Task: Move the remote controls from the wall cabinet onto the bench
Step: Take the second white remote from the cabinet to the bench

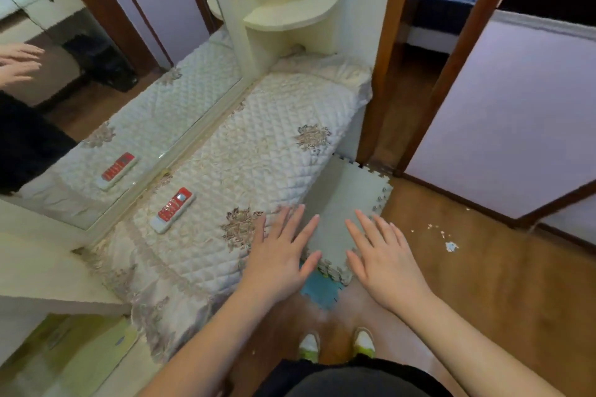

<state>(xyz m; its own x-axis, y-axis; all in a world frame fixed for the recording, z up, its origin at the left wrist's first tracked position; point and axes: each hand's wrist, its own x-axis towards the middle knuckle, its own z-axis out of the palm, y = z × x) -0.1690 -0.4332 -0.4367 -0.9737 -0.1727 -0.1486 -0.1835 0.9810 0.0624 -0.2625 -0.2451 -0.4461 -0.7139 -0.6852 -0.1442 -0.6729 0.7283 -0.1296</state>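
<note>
Hands come nearest: the left hand [280, 246] and the right hand [383, 255] are both held out flat with fingers spread and straight, carrying nothing, over the bench edge and the floor beside it. Below them lie foam puzzle mats [346, 203], pale grey with toothed edges and a blue piece peeking out, on a glossy wooden floor [483, 284] dotted with white scraps [451, 246]. One red-and-white remote control [173, 209], a slim hard plastic bar with rounded ends, already lies on the bench [245, 151], close to its mirror-side edge. The bench wears a quilted, diamond-stitched cream cover with embroidered floral patches and a ruffled skirt: soft and uneven, so a remote set near the padded front edge could tip off onto the hard floor, and one slid too far back could knock the mirror [106, 126]. Farther back stands a cream corner shelf unit [292, 14] with rounded shelves; no other remote is in view, so whether more remain in the wall cabinet I cannot tell.
</note>
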